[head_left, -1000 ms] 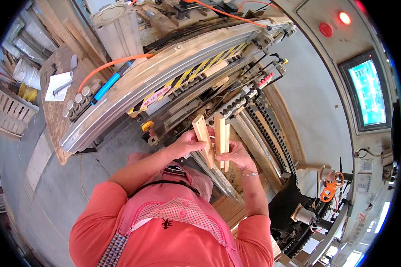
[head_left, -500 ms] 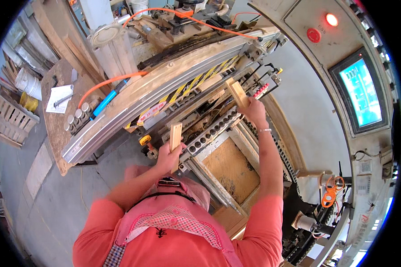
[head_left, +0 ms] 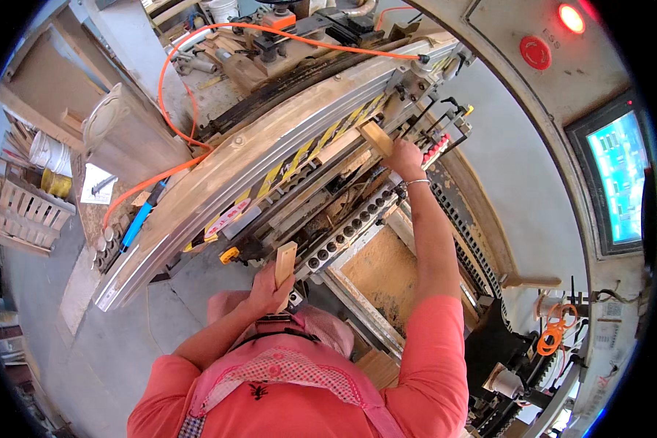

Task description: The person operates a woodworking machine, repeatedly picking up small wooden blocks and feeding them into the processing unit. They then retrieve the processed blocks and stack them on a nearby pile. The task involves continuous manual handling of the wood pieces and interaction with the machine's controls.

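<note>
My left hand is closed around a short wooden block, which stands up out of the grip near the apron at my waist. Farther off and to the right, my right hand grips a flat wooden piece by its near end. That piece reaches over the machine bed, its far end beside a pale wooden strip lying along the rail. My right fingertips are partly hidden behind the hand. Between the hands runs a row of black round sockets on a metal bar.
A long wood-topped beam with yellow-black striping crosses behind the bed. An orange hose loops over it, ending near a blue air gun. On the right stands a control panel with a lit screen and a red button.
My right hand has moved farther over the machine bed with its wooden piece, toward the rail. My left hand still holds its block, now lower and closer to me. The whole view has shifted.
</note>
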The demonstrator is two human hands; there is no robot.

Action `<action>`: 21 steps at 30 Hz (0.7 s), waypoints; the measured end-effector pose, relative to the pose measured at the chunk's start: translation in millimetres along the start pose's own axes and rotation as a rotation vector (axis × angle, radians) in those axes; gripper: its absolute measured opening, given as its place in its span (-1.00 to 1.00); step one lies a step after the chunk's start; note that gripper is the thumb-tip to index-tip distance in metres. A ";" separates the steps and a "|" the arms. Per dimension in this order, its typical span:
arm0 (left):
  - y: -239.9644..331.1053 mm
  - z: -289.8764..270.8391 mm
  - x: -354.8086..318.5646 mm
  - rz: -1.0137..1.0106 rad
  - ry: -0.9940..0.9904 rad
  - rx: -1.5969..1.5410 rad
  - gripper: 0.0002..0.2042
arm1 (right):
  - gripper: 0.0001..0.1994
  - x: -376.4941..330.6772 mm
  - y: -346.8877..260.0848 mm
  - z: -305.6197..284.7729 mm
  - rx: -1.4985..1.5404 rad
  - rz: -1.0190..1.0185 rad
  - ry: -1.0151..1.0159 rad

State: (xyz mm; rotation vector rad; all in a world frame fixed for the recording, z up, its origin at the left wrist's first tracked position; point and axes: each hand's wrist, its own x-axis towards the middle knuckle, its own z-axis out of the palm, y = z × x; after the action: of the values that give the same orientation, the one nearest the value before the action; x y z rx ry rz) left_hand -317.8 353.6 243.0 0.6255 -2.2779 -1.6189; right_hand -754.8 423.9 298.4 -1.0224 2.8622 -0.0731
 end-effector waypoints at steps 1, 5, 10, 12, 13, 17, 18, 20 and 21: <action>-1.1 1.0 1.2 0.002 0.003 -0.005 -0.73 | -0.54 -4.2 -2.3 -5.5 0.022 -0.015 -0.008; 6.2 -1.3 4.0 -0.108 -0.052 -0.031 -0.72 | -0.55 -0.8 4.1 10.5 -0.012 0.003 0.079; 3.5 -1.7 3.8 -0.098 -0.043 -0.026 -0.74 | -0.55 4.2 12.8 -0.4 0.010 0.006 0.076; 3.2 -1.5 4.0 -0.080 -0.034 -0.043 -0.75 | -0.56 2.1 14.1 -0.7 0.022 -0.013 0.119; 2.6 -0.7 3.5 -0.075 -0.025 -0.058 -0.75 | -0.57 0.0 12.7 -0.6 0.009 -0.017 0.159; 14.3 -2.8 7.0 -0.119 -0.036 -0.103 -0.75 | -0.55 -3.2 14.9 -5.7 0.018 -0.033 0.127; 12.0 -2.4 7.0 -0.115 -0.035 -0.106 -0.75 | -0.55 -3.6 16.3 -4.2 0.013 -0.047 0.135; 8.6 -1.1 6.7 -0.107 -0.032 -0.109 -0.75 | -0.55 -4.0 17.7 -2.5 0.005 -0.075 0.152; 8.6 -1.7 7.0 -0.106 -0.042 -0.113 -0.75 | -0.55 -2.9 18.2 -2.3 0.002 -0.075 0.146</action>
State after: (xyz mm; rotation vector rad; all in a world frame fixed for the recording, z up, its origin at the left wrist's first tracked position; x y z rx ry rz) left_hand -324.6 351.1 251.4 0.7014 -2.1974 -1.8122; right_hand -764.3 439.8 299.4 -1.1702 2.9513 -0.1628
